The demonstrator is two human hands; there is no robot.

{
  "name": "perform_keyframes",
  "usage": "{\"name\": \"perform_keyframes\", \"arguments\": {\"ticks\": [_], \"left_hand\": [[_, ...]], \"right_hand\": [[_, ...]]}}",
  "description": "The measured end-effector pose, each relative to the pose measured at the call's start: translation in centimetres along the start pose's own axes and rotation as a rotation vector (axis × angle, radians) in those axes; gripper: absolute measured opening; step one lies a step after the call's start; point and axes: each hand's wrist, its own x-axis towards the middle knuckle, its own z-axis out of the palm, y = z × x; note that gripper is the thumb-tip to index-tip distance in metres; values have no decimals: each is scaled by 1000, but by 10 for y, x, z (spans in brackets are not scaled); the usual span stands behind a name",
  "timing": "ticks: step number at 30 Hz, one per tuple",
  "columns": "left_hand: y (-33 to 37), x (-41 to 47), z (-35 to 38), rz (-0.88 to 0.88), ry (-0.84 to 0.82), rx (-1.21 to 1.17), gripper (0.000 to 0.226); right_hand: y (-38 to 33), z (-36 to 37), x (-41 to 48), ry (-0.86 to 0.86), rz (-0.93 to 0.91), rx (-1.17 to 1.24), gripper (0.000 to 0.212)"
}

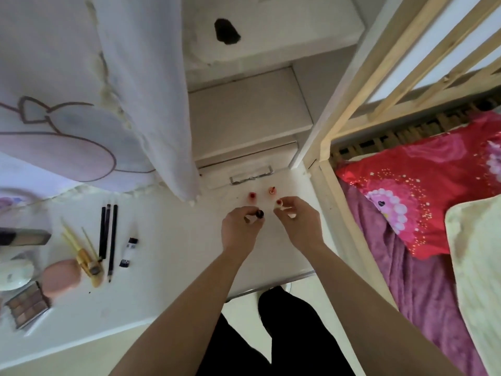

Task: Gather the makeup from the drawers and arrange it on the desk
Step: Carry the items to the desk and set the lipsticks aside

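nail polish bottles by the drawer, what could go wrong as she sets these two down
1. The left hand with its dark bottle and the right hand with its pale bottle work close to the two red bottles already standing; a nudge might topple them.
2. The desk is white; any leak would likely stain.

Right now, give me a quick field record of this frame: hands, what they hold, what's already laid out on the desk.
left hand: fingers closed on a dark bottle
right hand: fingers closed on a pale bottle
standing ahead of hands: red bottle, orange bottle, both upright, apart
drawer: shut, metal handle
desk left side: three dark pencils, white tube, pink sponge, eyeshadow palette
surface: white desk
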Motion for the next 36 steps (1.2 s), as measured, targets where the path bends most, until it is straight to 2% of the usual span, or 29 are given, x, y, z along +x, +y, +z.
{"name": "perform_keyframes", "arguments": {"ticks": [10, 15, 20, 23, 27, 30, 33, 36], "left_hand": [[-9, 11, 21, 47, 132, 84, 18], [-15, 5, 10, 33, 69, 117, 37], [-41, -19, -35, 47, 52, 207, 34], [-66, -34, -75, 59, 115, 241, 28], [-106, -46, -135, 56, 217, 292, 25], [-136, -47, -176, 27, 295, 310, 25], [-166, -50, -209, -17, 373, 286, 25], [-188, -55, -234, -62, 366, 268, 28]], "right_hand": [[14, 6, 16, -39, -100, -86, 23], [18, 8, 9, -54, -36, -129, 39], [20, 18, -29, 2, 89, -106, 16], [10, 41, -56, 7, 98, -85, 17], [-18, 93, -88, -93, 45, -39, 23], [-47, 142, -98, -213, -35, -42, 15], [-81, 188, -103, -359, -163, -84, 35], [-113, 223, -107, -474, -281, -210, 48]]}}
